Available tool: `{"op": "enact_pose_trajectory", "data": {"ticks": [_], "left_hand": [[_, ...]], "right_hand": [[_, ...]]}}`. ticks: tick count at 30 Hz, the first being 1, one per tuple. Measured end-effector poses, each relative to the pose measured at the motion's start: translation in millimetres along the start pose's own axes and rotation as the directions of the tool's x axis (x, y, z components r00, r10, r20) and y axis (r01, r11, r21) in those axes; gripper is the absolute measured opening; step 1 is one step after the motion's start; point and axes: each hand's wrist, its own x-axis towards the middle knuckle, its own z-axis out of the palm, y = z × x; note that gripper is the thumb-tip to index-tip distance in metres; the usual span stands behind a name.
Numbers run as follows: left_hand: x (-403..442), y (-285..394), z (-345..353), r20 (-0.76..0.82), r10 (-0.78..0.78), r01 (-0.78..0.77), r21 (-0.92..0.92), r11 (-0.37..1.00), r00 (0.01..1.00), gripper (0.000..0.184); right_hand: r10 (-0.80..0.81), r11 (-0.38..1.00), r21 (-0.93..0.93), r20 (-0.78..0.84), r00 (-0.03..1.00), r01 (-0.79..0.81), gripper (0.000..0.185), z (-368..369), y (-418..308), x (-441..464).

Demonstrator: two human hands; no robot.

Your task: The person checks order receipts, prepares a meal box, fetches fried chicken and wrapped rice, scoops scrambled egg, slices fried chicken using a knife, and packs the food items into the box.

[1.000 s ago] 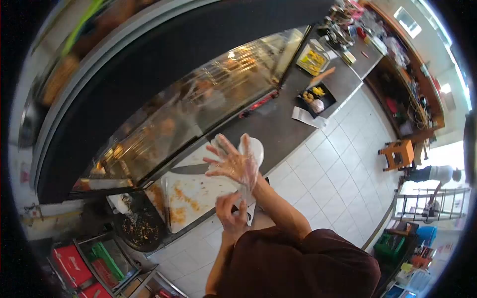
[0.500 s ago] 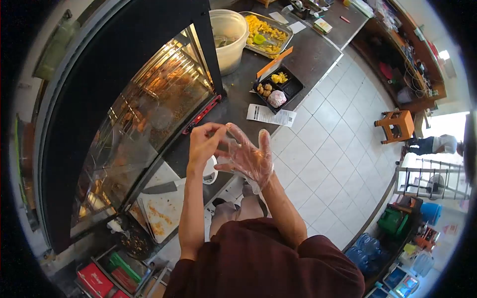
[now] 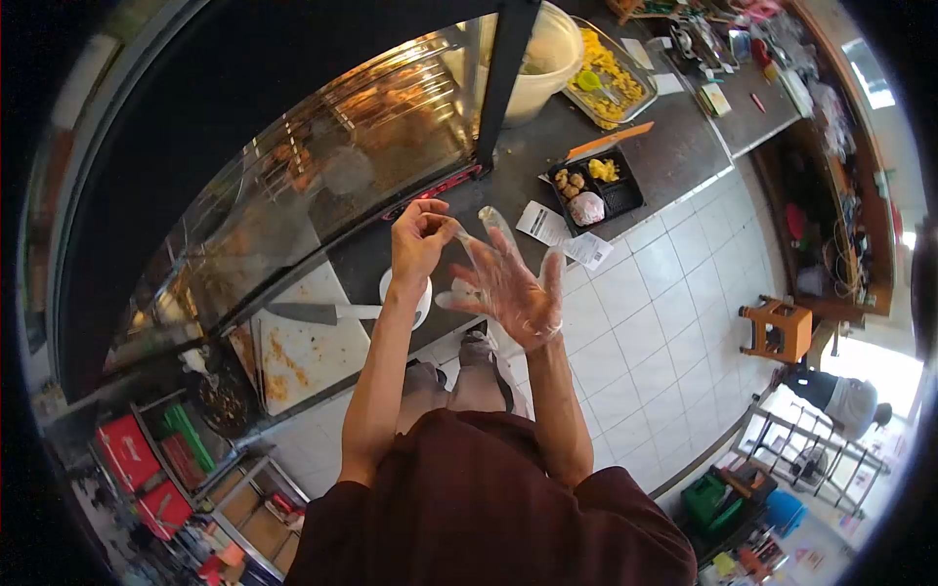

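My right hand (image 3: 510, 291) wears a clear plastic glove and has its fingers spread, with nothing in it. My left hand (image 3: 420, 239) is bare and pinches the tip of one glove finger. Below the hands, a white round bowl-like item (image 3: 422, 301) sits on the counter, partly behind my left forearm. A large knife (image 3: 305, 313) lies across the stained white cutting board (image 3: 318, 366). Beyond my gloved hand, a black tray (image 3: 621, 200) holds yellow food, brown pieces and a wrapped white ball, with a printed paper (image 3: 543, 224) beside it.
A glass display case (image 3: 342, 171) with lit racks stands at the left. On the dark counter (image 3: 674, 146) are a white bucket (image 3: 547, 63) and a metal tray of yellow food (image 3: 640, 93). An orange stool (image 3: 782, 330) and a person (image 3: 850, 402) are at the far right.
My left hand has come up from the glove's wrist to a fingertip and pinches it, pulling the plastic out. The gloved hand has turned. The view has shifted along the counter.
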Motion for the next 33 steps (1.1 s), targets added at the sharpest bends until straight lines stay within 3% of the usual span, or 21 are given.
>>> {"op": "enact_pose_trajectory", "data": {"ticks": [3,4,8,11,14,17,18,19,20,21,22,26,29,30,31,32,33], "left_hand": [[-3.1,-10.9,-9.9,-0.074,-0.006,0.001,-0.065,0.998,0.997,0.025],[-4.5,-16.9,-12.0,-0.076,-0.003,-0.004,-0.091,0.996,0.997,0.025],[-14.9,-14.2,-12.8,-0.079,-0.017,0.005,-0.139,0.99,0.997,0.023],[-32.3,-15.9,-4.6,-0.294,0.139,-0.118,0.087,0.989,0.946,0.025],[-52.1,3.2,-1.6,-0.172,0.499,-0.323,0.579,0.749,0.849,0.025],[-45.8,38.7,9.3,0.029,0.583,-0.432,0.703,0.565,0.812,0.019],[-35.4,35.0,6.3,0.09,0.522,-0.405,0.744,0.531,0.848,0.019],[-27.0,35.8,1.3,0.103,0.283,-0.284,0.616,0.735,0.954,0.018],[-19.0,37.6,-5.1,0.162,0.032,-0.106,0.473,0.875,0.986,0.018],[-15.1,38.8,-9.8,0.262,-0.205,0.111,0.332,0.937,0.943,0.017],[-16.2,38.6,-11.8,0.346,-0.187,0.122,0.2,0.972,0.919,0.017],[-25.9,8.0,-17.1,0.295,-0.196,0.17,0.113,0.979,0.935,0.017],[-45.1,-14.6,-10.2,0.136,-0.052,0.012,0.28,0.96,0.989,0.02],[-50.8,-15.6,-8.0,0.116,0.133,-0.175,0.522,0.835,0.984,0.025],[-53.5,-15.8,-5.4,0.153,0.309,-0.32,0.719,0.616,0.939,0.031],[-56.9,3.5,3.2,0.128,0.359,-0.319,0.775,0.546,0.925,0.044],[-53.4,26.1,7.8,0.156,0.504,-0.401,0.811,0.426,0.849,0.048]], "right_hand": [[-0.068,0.994,-0.097,-0.11,0.992,0.057,0.088,-13.3,7.3,-2.2],[-0.091,0.996,-0.037,-0.111,0.99,0.087,0.088,-17.4,10.8,-1.4],[-0.071,0.985,0.164,0.1,0.992,0.054,0.092,-11.8,13.1,3.0],[-0.082,0.984,0.169,0.136,0.987,0.058,0.097,-3.6,15.6,7.1],[-0.08,0.996,0.042,0.115,0.99,0.075,0.103,-6.4,17.9,8.1],[-0.051,0.977,-0.201,0.075,0.996,0.066,0.106,-4.6,19.9,3.1],[-0.042,0.956,-0.287,0.09,0.995,0.066,0.107,-5.3,20.7,2.3],[-0.032,0.926,-0.371,0.105,0.994,0.069,0.108,-5.7,21.2,1.0],[-0.026,0.916,-0.396,0.11,0.994,0.067,0.108,-5.8,21.2,-0.7],[-0.022,0.905,-0.42,0.116,0.993,0.069,0.107,-5.8,21.3,-2.9],[-0.021,0.894,-0.442,0.121,0.992,0.073,0.107,-5.8,21.5,-5.1],[-0.076,0.956,-0.271,0.126,0.989,0.108,0.106,-4.1,28.6,-8.5],[-0.117,0.97,-0.205,0.068,0.991,0.129,0.104,-12.5,31.6,-8.7],[-0.123,0.973,-0.19,0.038,0.992,0.128,0.104,-14.0,32.2,-8.2],[-0.129,0.977,-0.172,0.002,0.992,0.128,0.104,-16.2,32.6,-8.1],[-0.135,0.978,-0.158,0.029,0.99,0.138,0.103,-17.5,30.2,-6.4],[-0.156,0.97,-0.186,0.018,0.988,0.157,0.103,-20.4,26.5,-5.8]]}}
